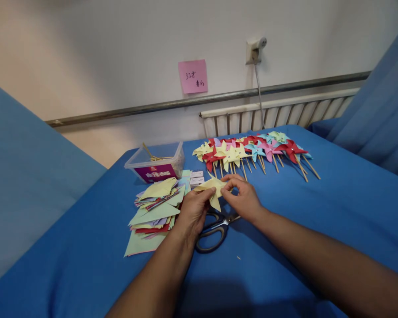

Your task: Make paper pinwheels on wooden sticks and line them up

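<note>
Two hands meet over the blue table [318,212], and between them you hold a pale yellow paper piece [213,187], folded into pointed flaps like a half-made pinwheel. One point juts down toward the scissors [215,227], another lifts up and away from you. Your left hand [194,212] pinches the piece's left edge between thumb and fingers; your right hand [243,198] curls in from the other side, fingertips nipping the piece near its middle. The paper is flat in colour, creased sharply, and held just above the scissors, which lie on the table with black handles toward you and blades partly hidden under your right hand.

Just left of the scissors sits a loose stack of cut paper squares [154,212], mostly pale yellow and green, with red and purple edges showing. Beyond that stack stands a clear plastic box [155,163] with a purple label and thin wooden sticks inside. Beyond the scissors and to their right, a row of finished pinwheels [252,152] on wooden sticks lies across the table: yellow, red, pink, light blue and green. On the wall well beyond the scissors hangs a pink note [193,76] with handwriting, too small to read for certain.
</note>
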